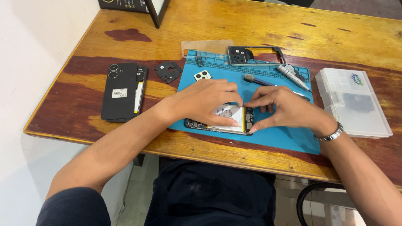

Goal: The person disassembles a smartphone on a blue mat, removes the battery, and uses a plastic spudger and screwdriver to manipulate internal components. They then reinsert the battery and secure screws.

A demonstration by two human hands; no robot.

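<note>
An opened phone [234, 119] with its white battery showing lies on a blue work mat [276, 136]. My left hand [207, 100] rests over the phone's left half, thumb and fingers pressing on the battery. My right hand [280, 108] is at the phone's right end, with its fingertips pinched together right beside my left fingertips above the battery. Whether something small is held between the fingertips cannot be made out. A metal bracelet [331, 134] is on my right wrist.
A black phone back cover [121, 90] lies left of the mat, with a small black plate [168, 71] beside it. On the mat's far side lie a camera module [202, 75], a phone frame [255, 55], a brush [257, 79] and a screwdriver [293, 75]. A clear parts box [354, 102] stands at the right.
</note>
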